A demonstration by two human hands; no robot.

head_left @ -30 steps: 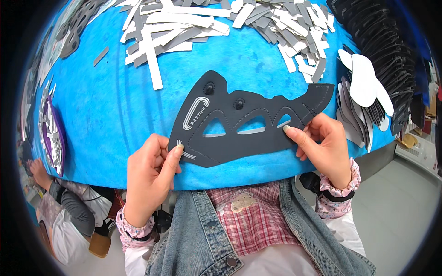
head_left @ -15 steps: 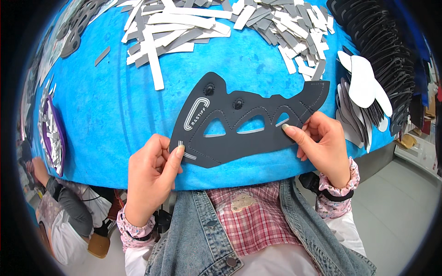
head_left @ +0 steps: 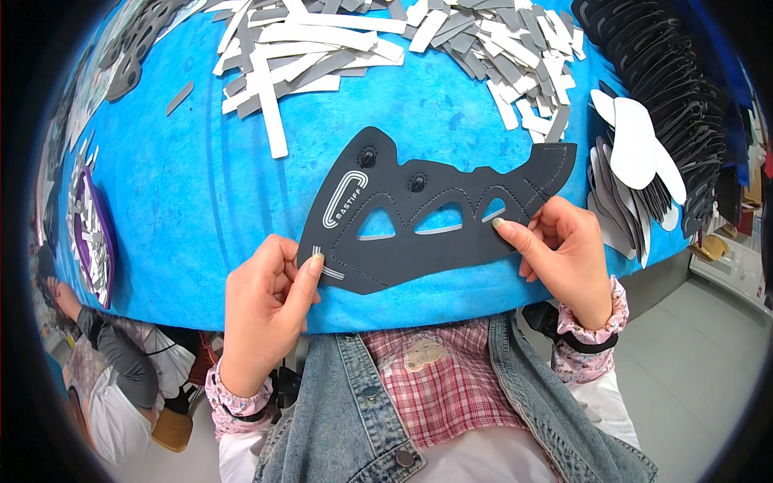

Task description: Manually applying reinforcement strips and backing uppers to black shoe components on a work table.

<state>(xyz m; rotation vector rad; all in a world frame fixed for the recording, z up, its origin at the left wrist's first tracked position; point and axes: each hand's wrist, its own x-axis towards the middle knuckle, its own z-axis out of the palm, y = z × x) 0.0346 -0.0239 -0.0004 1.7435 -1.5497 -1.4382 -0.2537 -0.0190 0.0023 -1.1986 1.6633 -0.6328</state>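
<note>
A dark grey shoe upper piece [head_left: 439,250] is stretched out flat in front of me, above the near edge of the blue-covered table. It has three triangular cut-outs, dotted stitch lines, two raised round black spots and pale printing on its left part. My left hand [head_left: 270,302] pinches its lower left corner, thumb on top beside some short pale stripes. At the right part, my right hand [head_left: 564,253] grips the lower edge, with its thumb by the smallest cut-out. The fingers of both hands are partly hidden beneath the piece.
White and grey strips [head_left: 322,48] lie heaped at the table's far side. Along the right stand a row of black shoe pieces [head_left: 668,105] and white shaped pieces [head_left: 634,145]. A purple-rimmed container [head_left: 110,241] of strips sits at left, near a co-worker's arm [head_left: 121,354].
My hands and the shoe upper piece have barely moved. At the lower left, the co-worker's hand and arm have shifted slightly.
</note>
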